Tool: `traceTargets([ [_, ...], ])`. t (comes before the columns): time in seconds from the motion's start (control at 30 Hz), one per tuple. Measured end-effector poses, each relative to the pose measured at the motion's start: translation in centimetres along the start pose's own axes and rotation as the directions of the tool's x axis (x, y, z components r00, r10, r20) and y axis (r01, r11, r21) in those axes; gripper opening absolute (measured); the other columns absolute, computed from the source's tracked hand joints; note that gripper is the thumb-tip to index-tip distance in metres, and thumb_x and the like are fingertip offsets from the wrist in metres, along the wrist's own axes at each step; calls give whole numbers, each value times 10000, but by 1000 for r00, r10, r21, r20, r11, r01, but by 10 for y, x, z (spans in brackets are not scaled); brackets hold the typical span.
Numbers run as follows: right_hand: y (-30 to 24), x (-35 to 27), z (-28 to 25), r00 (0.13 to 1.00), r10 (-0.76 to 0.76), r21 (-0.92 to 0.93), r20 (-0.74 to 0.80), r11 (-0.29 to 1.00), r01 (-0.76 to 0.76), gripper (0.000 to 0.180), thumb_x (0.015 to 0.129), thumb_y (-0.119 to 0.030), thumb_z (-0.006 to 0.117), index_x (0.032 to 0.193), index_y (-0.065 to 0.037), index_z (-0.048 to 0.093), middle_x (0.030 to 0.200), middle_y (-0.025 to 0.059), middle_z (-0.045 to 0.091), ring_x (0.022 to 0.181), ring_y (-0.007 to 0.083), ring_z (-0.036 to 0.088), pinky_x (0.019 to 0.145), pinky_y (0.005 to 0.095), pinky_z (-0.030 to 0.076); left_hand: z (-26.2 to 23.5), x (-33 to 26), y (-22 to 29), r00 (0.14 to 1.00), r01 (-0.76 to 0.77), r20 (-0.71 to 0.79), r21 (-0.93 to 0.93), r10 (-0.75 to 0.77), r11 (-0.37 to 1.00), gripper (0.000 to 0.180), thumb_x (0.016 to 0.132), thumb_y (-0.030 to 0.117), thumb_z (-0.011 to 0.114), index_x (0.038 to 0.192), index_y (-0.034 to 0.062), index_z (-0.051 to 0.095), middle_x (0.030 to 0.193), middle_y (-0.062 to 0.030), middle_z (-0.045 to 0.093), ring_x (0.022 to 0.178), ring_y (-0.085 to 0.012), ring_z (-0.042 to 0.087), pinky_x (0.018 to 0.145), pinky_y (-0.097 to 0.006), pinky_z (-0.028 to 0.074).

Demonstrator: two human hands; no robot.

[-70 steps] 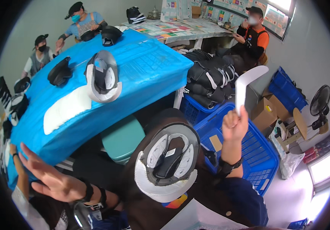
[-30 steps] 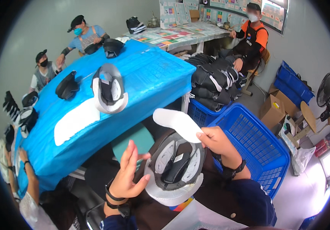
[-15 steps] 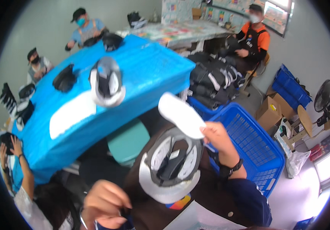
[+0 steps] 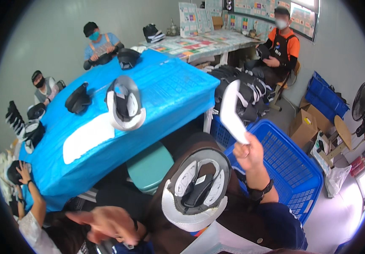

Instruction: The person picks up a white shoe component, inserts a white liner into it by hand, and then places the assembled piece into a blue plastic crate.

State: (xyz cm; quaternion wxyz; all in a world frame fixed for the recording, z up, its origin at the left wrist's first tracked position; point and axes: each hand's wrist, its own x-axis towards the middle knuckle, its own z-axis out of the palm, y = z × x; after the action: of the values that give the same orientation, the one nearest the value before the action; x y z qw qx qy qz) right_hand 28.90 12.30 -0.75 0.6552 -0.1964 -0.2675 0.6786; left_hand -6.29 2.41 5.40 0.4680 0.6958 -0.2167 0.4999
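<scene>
In my right hand (image 4: 249,153), held up at the right of centre, is a thin white sole-shaped piece (image 4: 231,111), pinched at its lower end; it bends a little. On my lap, below and left of that hand, lies an oval padded item (image 4: 177,215) with a grey rim, white side pads and a dark middle; I cannot tell its exact kind. Neither hand touches it. My left hand (image 4: 113,223) is raised at the lower left, smeared by motion, with fingers apart and nothing seen in it.
A blue-covered table (image 4: 165,91) bears a similar padded item (image 4: 111,111), a white sheet (image 4: 87,142) and black items. A blue basket (image 4: 316,183) stands at my right, a teal stool (image 4: 150,165) ahead. Several people sit around; a co-worker's hands (image 4: 22,173) work at far left.
My right hand has risen slightly rightward, turning the white piece from a leftward slant to nearly upright. My left hand has opened from curled fingers. The view has shifted a little.
</scene>
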Motion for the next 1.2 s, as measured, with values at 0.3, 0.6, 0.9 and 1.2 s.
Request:
traceTargets([
  [0.3,7,8,3,986,30,-191,162,982,1,221,846,-203,453,845,6,527,456,-2,402,371,68,322,377,204,240,25,39,-39,689,588,79,520,-720,620,505,814,115,533,1273,-2,361,551,-58,513,455,-211,493,481,-289,414],
  [0.6,36,4,8,943,264,-193,203,955,-226,193,855,-190,456,767,-23,494,477,-1,402,391,79,330,391,210,246,38,61,-92,525,751,7,467,-851,467,698,845,38,458,1384,119,21,516,32,350,464,-73,327,485,-203,321],
  [0.9,30,-3,-4,929,324,-178,179,939,-293,162,858,-160,465,784,-22,508,501,7,428,408,76,360,412,210,271,14,-14,-78,554,519,-341,-571,-759,636,212,913,249,407,839,54,445,436,3,390,341,-87,347,404,-214,328],
  [1.2,29,-6,4,956,275,-388,99,895,-218,238,863,-193,454,885,30,533,499,3,432,401,68,332,413,211,265,-12,-42,-104,502,607,-694,708,-516,-360,759,830,455,468,1285,-98,215,1307,-297,273,1209,-417,291,995,-417,261],
])
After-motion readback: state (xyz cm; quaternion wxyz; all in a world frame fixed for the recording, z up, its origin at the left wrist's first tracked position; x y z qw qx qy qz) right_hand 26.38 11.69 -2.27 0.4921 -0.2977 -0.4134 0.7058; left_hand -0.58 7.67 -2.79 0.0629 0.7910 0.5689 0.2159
